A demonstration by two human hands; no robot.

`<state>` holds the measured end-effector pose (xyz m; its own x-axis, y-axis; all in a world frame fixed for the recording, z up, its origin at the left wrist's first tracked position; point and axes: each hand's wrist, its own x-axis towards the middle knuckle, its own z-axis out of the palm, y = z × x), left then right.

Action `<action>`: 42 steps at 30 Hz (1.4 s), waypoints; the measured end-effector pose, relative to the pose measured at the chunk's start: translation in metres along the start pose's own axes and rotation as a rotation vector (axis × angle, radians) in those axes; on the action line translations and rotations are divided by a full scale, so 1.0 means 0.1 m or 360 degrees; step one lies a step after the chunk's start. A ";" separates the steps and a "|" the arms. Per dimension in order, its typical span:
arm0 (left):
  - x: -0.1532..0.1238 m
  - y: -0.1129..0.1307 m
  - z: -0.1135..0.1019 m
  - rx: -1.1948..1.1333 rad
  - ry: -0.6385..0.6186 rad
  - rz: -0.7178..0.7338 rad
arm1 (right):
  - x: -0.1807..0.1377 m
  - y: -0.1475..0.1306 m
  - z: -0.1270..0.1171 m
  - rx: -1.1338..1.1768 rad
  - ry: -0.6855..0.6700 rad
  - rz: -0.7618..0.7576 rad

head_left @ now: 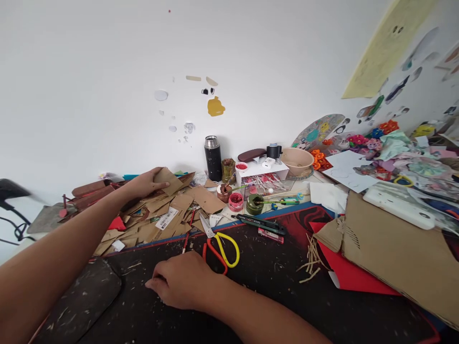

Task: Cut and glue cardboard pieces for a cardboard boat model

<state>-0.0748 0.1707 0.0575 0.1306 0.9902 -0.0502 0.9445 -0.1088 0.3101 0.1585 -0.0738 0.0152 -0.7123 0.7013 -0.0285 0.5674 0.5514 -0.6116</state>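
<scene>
At the left, my left hand (pixel 145 184) reaches over a heap of cardboard scraps (pixel 179 210). Its thumb and fingers grip a small brown cardboard piece (pixel 169 180), which is tilted above the heap. My right hand (pixel 182 281) rests low on the dark tabletop mat (pixel 251 282), its fingers curled in; I see nothing sticking out of them. Just behind that hand lie scissors (pixel 212 235) with one red and one yellow handle loop, blades apart and pointing at the scraps. A thin red-handled brush (pixel 186 239) lies left of the scissors.
Open paint jars (pixel 235 202), a black flask (pixel 213 160) and a white box (pixel 263 173) line the wall. A green cutter (pixel 260 223) lies beyond the scissors. On the right are a large cardboard sheet (pixel 390 243), red paper (pixel 358 274) and twisted strips (pixel 311 258).
</scene>
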 end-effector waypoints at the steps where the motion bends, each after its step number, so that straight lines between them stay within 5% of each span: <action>1: -0.01 0.00 0.01 -0.0007 -0.0030 0.0005 | 0.00 0.00 0.00 0.0003 -0.0003 -0.0003; 10: -0.04 0.02 0.03 -0.0057 -0.0205 0.0143 | 0.00 0.00 0.02 0.0011 0.0001 -0.0009; 28: -0.21 0.03 0.36 0.0022 0.0040 0.0428 | 0.00 -0.02 0.03 -0.0076 -0.0001 -0.0047; 42: -0.15 -0.01 0.32 0.0005 0.0102 0.0381 | 0.01 0.00 0.08 -0.0104 0.0052 -0.0062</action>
<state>-0.0677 0.1527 0.0273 0.3317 0.9396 0.0849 0.8898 -0.3415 0.3026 0.1548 -0.0767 0.0086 -0.7211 0.6925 0.0209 0.5659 0.6062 -0.5589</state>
